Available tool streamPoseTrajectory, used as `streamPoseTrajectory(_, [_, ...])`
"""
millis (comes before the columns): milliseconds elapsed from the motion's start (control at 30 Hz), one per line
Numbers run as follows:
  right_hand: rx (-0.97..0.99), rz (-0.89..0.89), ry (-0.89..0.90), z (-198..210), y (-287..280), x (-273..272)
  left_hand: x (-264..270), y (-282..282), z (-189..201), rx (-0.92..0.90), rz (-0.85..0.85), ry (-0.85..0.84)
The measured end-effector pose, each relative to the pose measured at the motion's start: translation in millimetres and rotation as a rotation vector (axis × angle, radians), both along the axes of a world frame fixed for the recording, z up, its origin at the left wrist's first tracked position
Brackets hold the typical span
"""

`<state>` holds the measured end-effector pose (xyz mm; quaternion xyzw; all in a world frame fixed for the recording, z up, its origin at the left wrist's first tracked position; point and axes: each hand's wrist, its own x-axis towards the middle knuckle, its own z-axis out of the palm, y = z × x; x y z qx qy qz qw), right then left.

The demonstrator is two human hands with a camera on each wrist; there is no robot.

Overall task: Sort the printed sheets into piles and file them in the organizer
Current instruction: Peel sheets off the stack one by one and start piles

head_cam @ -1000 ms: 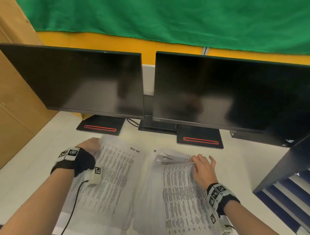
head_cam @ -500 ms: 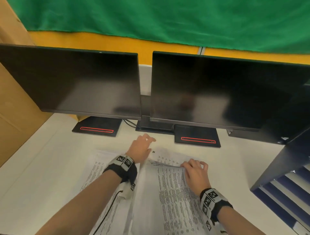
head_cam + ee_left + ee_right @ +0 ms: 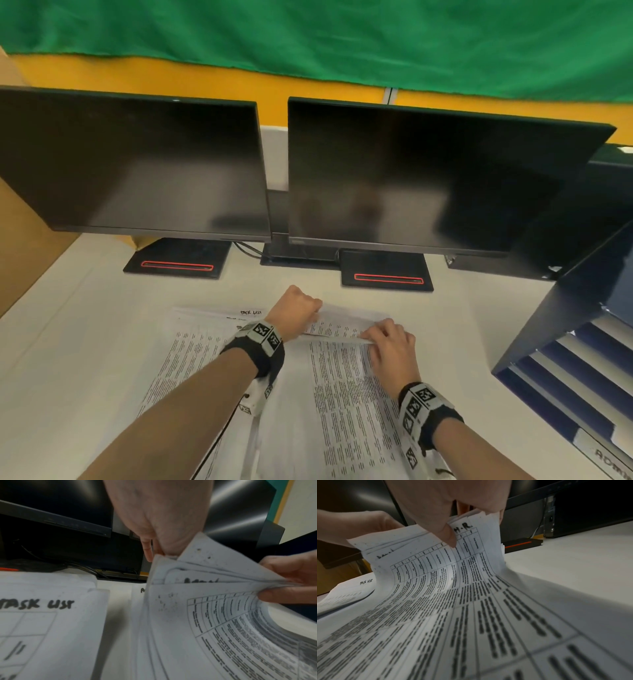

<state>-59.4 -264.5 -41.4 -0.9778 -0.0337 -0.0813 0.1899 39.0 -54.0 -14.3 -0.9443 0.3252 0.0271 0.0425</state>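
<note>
On the white bench (image 3: 85,342) lie two piles of white printed sheets side by side. The left pile (image 3: 191,359) lies flat, its top sheet headed with handwritten "TASK LIST" at the far edge. The right pile (image 3: 342,404), covered in printed tables, lies just beside it, and the far ends of its upper sheets are lifted off the bench and bent upward.

The left hand (image 3: 296,317) reaches across the left pile to the far left corner of the lifted sheets; its fingers (image 3: 149,550) are curled down and clamped on that corner, with the sheet edges fanned apart below them. The right hand (image 3: 390,346) grips the far right part of the same lifted sheets, thumb (image 3: 447,534) pressed on the printed face and the other fingers curled behind the paper. A sheet in the right hand's grasp bears handwritten letters that read like "H.R" at its top edge.

Both wrists wear black bands with white marker tags.

Beyond the piles stand two dark, blank monitors (image 3: 411,178) on black bases with red strips. At the right edge of the bench stands a dark blue slotted organizer (image 3: 561,329), well apart from the piles, with pale sheets lying in its lower slots. A green cloth (image 3: 308,34) hangs over a yellow wall at the far side.
</note>
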Motion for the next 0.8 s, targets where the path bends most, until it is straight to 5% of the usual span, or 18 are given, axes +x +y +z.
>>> streamPoseTrajectory(133, [-0.054,-0.060,-0.039,3.7,0.9,4.7,-3.3,8.9,-2.8,0.003,-0.083,-0.012])
streamPoseTrajectory(233, [-0.092,-0.032,-0.040,0.8,-0.9,6.8,-8.6,16.3,-9.6,-0.166,-0.139,0.139])
streamPoseTrajectory(367, [-0.045,-0.026,0.013,-4.0,-1.4,4.1,-15.7,17.3,-0.8,-0.353,0.076,0.402])
streamPoseTrajectory(467, [-0.016,-0.027,0.001,-6.3,-1.5,0.1,-7.1,12.9,-4.0,-0.482,0.225,0.344])
streamPoseTrajectory(633, [-0.017,-0.012,-0.020,-2.4,-2.6,-2.4,7.8,17.0,-20.5,-0.286,0.376,0.326])
streamPoseTrajectory(800, [0.032,0.002,-0.089,-4.5,-3.8,-2.6,8.1,18.7,-12.9,-0.318,0.376,0.241])
